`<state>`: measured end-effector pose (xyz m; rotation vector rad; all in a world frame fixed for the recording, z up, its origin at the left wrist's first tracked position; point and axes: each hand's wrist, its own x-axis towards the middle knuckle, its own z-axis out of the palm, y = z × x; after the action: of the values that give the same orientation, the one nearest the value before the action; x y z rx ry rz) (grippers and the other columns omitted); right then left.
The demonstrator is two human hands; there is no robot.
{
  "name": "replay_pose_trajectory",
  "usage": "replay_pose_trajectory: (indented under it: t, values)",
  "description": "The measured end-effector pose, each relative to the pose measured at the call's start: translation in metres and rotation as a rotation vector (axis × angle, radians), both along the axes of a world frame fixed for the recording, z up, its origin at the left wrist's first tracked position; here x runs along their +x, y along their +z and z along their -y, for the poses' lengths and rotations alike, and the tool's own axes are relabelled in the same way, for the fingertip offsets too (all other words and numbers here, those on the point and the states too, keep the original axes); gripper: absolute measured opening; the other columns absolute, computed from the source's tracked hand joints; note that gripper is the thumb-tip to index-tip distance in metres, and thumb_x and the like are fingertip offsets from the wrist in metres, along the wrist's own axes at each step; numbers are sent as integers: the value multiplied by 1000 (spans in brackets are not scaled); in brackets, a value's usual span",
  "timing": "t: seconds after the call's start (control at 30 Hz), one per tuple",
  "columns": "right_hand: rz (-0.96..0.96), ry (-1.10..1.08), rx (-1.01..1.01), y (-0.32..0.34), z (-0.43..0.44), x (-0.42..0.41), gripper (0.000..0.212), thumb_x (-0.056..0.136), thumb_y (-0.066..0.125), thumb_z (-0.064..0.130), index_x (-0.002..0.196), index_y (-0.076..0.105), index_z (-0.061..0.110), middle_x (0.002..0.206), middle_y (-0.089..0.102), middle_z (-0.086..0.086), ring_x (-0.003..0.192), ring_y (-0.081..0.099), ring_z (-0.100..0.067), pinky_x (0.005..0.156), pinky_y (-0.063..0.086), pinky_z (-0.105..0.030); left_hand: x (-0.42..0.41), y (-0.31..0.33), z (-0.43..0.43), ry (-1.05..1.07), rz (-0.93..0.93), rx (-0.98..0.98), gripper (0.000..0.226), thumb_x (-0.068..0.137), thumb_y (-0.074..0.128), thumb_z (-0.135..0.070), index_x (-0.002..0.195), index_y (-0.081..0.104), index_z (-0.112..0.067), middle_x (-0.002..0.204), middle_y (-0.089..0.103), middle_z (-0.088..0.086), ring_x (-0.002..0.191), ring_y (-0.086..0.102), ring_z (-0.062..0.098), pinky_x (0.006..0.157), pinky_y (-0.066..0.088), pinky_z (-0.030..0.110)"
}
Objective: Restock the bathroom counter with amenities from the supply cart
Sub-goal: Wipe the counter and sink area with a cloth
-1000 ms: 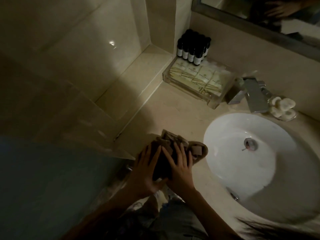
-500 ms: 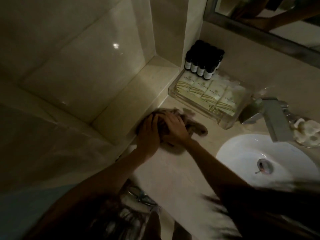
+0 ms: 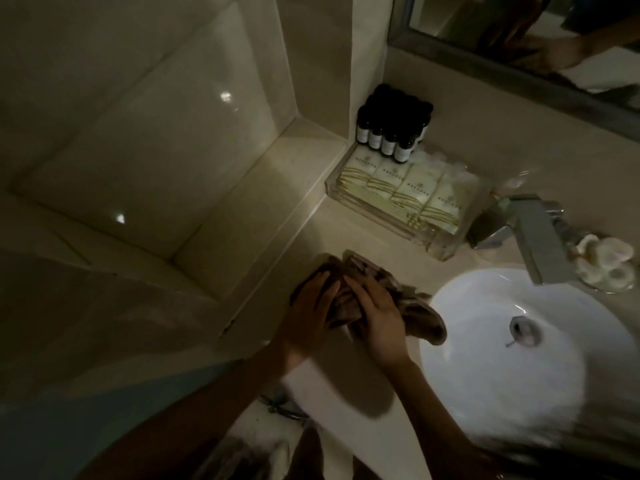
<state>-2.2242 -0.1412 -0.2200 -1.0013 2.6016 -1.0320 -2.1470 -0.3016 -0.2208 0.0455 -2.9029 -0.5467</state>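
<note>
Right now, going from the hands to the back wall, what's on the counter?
Left hand and right hand on the brown cloth → clear tray of packets → dark bottles.

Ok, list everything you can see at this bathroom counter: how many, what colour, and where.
counter: one, beige, across the middle
bottles: at least four, dark with pale labels, back corner; full count unclear
tray: one, clear, in front of the bottles
packets: four columns, cream, inside the tray
tap: one, silver, behind the basin
basin: one, white, right side
dish: one, holding pale pieces, right of the tap
mirror: one, grey-framed, top right
cloth: one, brown, crumpled, left of the basin
left hand: flat on the cloth
right hand: presses the cloth
</note>
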Motion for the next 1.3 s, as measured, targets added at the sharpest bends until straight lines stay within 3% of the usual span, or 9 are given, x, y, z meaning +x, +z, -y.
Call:
replay_pose_trajectory:
  t: [0.07,0.17,0.27,0.43,0.57,0.77,0.97,1.1,1.3]
  values:
    - [-2,-1,-13,1,22,-26,67,82,64,25,145,41,25,148,44,-7,138,39,-29,106,41,-50,-28,7,16,32,48,-18,68,77,75,-20,134,40,-7,132,54,24,121,52,36,93,50,46]
    - [19,32,11,3,60,-73,69,78,66,18,143,44,22,147,45,-9,137,40,-31,107,39,-51,-68,19,35,177,95,7,58,84,54,-26,136,43,-3,135,51,26,120,55,41,93,50,50]
    - [14,177,21,7,76,-111,66,75,53,13,141,47,15,145,47,-12,134,42,-34,105,39,-53,-87,19,44,252,107,34,61,87,52,-31,138,43,2,140,45,28,124,49,45,102,41,48]
    - [20,205,-20,16,68,-114,62,81,38,29,139,49,11,141,49,-16,130,46,-35,109,35,-46,-93,25,33,324,122,67,58,90,60,-29,137,45,1,139,47,26,120,52,44,97,44,47]
    - [24,85,-50,11,39,-99,56,85,54,16,140,48,17,143,48,-12,130,46,-32,108,37,-43,-89,24,19,137,101,1,56,86,51,-36,126,54,3,124,59,29,102,64,43,82,54,46]
    - [26,-63,-20,11,-40,-77,56,89,52,21,144,42,18,148,43,-10,135,41,-29,109,39,-43,-95,30,-48,6,155,16,57,87,43,-41,125,57,-1,128,56,26,109,60,43,87,52,48]
    - [6,-194,-47,25,-90,-58,61,81,43,15,141,45,18,148,42,-10,128,49,-33,91,46,-34,-96,33,-90,-126,156,-26,52,77,66,-31,121,60,-3,122,61,25,107,63,39,83,56,45]
    - [47,-211,-44,19,-85,-59,58,85,56,6,141,46,17,149,41,-11,135,41,-33,107,41,-47,-96,35,-91,-117,164,-26,60,67,84,-21,119,60,-5,120,62,24,104,65,39,83,54,45]
    - [131,-288,-44,18,-82,-35,50,90,47,26,140,45,23,150,41,-9,137,38,-33,110,36,-49,-70,31,-95,-110,71,-6,59,69,81,-14,122,59,-2,121,61,24,109,62,39,89,52,44]
